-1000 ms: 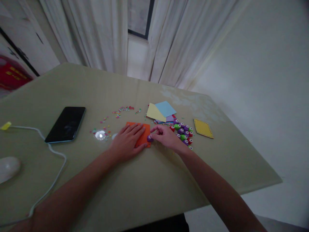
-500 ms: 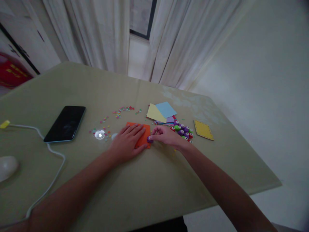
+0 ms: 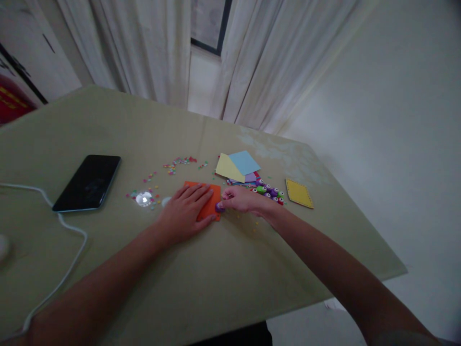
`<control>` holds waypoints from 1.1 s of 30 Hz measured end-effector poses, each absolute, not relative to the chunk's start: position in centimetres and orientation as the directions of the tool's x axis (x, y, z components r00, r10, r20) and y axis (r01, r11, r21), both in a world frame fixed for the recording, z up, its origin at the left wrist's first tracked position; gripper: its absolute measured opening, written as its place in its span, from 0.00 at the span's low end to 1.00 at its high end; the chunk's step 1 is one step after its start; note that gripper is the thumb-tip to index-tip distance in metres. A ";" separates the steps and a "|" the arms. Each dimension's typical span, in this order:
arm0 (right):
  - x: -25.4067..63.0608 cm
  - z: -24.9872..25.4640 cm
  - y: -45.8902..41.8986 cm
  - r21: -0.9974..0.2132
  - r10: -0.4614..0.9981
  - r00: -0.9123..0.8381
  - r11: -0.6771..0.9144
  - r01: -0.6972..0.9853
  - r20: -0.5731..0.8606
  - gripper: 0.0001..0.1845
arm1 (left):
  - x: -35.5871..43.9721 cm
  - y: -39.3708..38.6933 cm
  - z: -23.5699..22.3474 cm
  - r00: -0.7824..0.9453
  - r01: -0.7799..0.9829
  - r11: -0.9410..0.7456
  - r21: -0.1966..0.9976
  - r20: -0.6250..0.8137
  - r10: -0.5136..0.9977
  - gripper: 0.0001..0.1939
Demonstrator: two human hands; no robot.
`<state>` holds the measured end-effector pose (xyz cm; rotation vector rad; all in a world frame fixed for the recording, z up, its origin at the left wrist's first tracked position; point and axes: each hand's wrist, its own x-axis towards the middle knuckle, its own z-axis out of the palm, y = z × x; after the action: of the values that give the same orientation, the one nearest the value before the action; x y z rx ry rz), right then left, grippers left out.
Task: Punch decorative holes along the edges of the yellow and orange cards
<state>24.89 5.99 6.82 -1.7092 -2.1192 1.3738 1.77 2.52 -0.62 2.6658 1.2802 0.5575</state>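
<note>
My left hand lies flat with outstretched fingers on an orange square card, pressing it to the table. At the card's right edge, my right hand is closed on a small purple hole punch. The punch sits at the edge, partly hidden by the thumb. Just behind my right wrist is a cluster of purple, green and red punches with cartoon eyes. A yellow card with small holes along its edges lies farther right.
Coloured cards are stacked behind my right hand. Small coloured paper dots are scattered behind and left of the orange card. A black tablet, a white cable and part of a white mouse are on the left.
The whole view has shifted slightly, with things appearing a little farther left. My right hand has tipped a little over the punch, still at the orange card's right edge. My left hand stays on the card.
</note>
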 end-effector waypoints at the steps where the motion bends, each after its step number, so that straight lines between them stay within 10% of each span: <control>1: 24.9 6.9 6.1 -0.671 0.811 -0.373 -0.032 0.741 -0.450 0.19 | 1.8 2.5 -0.6 0.578 0.724 -0.635 0.269 0.266 0.772 0.36; 24: 25.4 6.8 6.0 -0.676 0.754 -0.306 -0.238 0.698 -0.581 0.23 | 1.8 2.6 -0.7 0.574 0.721 -0.633 0.283 0.268 0.774 0.35; 33: 26.5 6.2 2.6 -0.739 0.948 -0.181 -0.077 0.669 -0.263 0.03 | 1.7 2.6 -0.5 0.590 0.710 -0.640 0.292 0.248 0.768 0.36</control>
<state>26.53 2.55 6.21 -1.7458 -1.8610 1.1318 1.65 2.56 -0.54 2.6543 1.2440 0.5312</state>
